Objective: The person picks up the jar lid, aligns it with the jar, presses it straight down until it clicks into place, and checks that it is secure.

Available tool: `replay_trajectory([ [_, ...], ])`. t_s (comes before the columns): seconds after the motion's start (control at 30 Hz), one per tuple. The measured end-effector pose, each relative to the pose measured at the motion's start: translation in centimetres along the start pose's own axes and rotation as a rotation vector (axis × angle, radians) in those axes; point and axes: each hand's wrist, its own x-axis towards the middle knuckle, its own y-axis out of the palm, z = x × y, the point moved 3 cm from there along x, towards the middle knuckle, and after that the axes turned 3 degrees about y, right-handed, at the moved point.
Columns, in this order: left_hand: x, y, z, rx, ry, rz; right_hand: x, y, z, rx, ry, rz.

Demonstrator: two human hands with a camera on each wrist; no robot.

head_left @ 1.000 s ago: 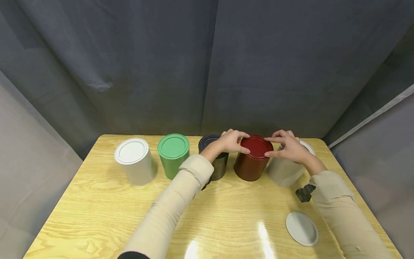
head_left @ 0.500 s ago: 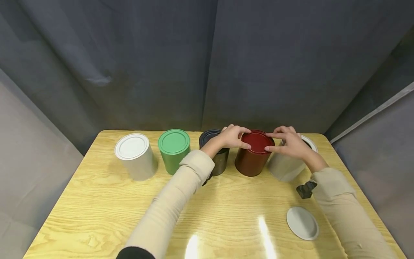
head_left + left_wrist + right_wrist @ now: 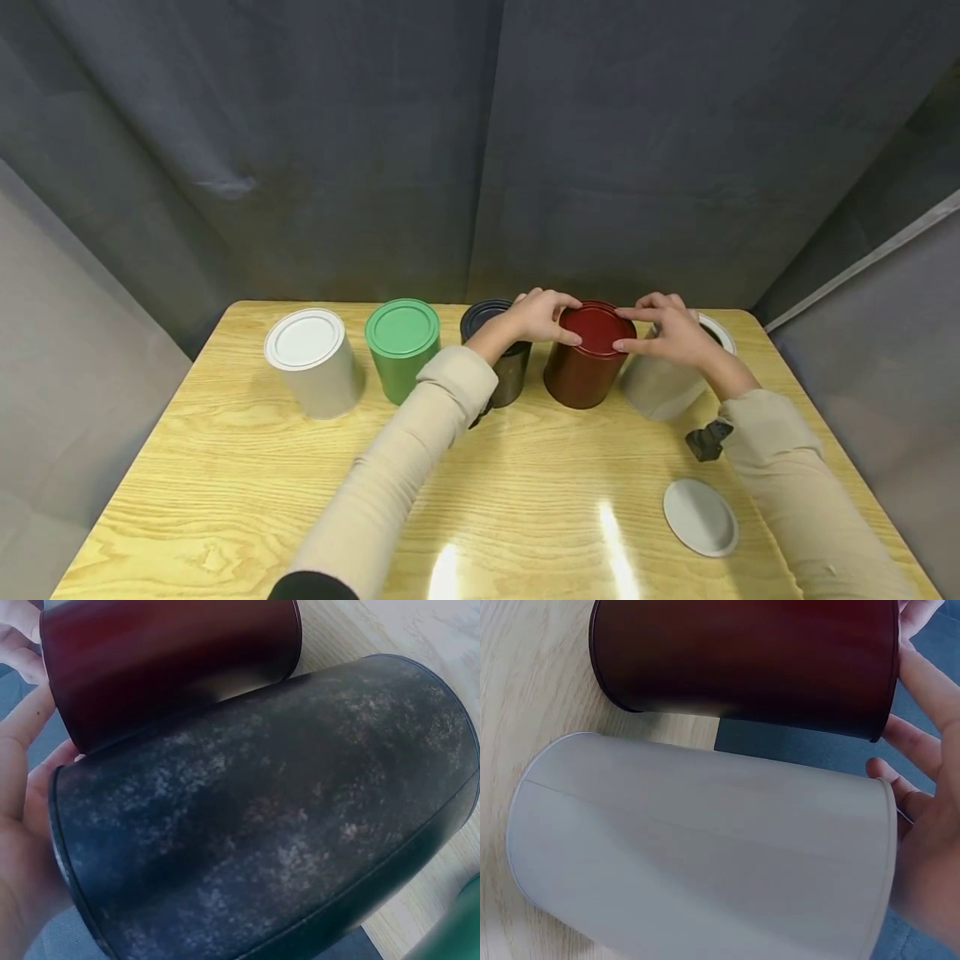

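Observation:
Both hands meet at the top of a dark red can [image 3: 583, 379], which stands upright among a row of cans. My left hand [image 3: 536, 319] grips the left side of the red lid [image 3: 597, 328] with thumb in front and index finger behind. Opposite it, my right hand [image 3: 663, 332] holds the right side of the rim the same way. The lid sits on the can. Under the left wrist stands a blotchy dark can [image 3: 255, 810], its top partly hidden. A whitish can [image 3: 697, 832] stands below the right hand, its dark opening partly covered by that hand.
A green can [image 3: 405, 346] and a white can [image 3: 311, 358], both lidded, stand to the left along the table's back. A loose round grey-white lid [image 3: 701, 517] lies at the front right of the wooden table [image 3: 225, 500]. Dark curtains [image 3: 360, 167] hang behind.
The head view has tipped slightly, so everything sits a little higher than a second ago. Both hands keep their places at the red rim.

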Motion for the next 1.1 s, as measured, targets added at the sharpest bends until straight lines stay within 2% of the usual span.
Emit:
replay_trajectory([
  [0.1,0.11,-0.03,-0.18,0.025,0.003,0.002,-0.13,-0.07,0.01,-0.006,-0.013,-0.014],
  [0.27,0.22,-0.16,-0.61,0.124,0.001,-0.005,-0.29,-0.19,0.00,-0.001,-0.013,-0.033],
  [0.47,0.24,0.27,-0.76,0.200,-0.024,-0.014,-0.48,0.03,-0.18,0.019,-0.020,-0.050],
  [0.7,0.12,0.67,-0.44,0.202,-0.061,-0.050,-0.39,0.41,-0.28,0.022,-0.015,-0.068],
  [1.1,-0.10,0.80,-0.37,0.200,-0.076,-0.069,0.08,0.20,-0.06,0.016,0.029,-0.036],
])
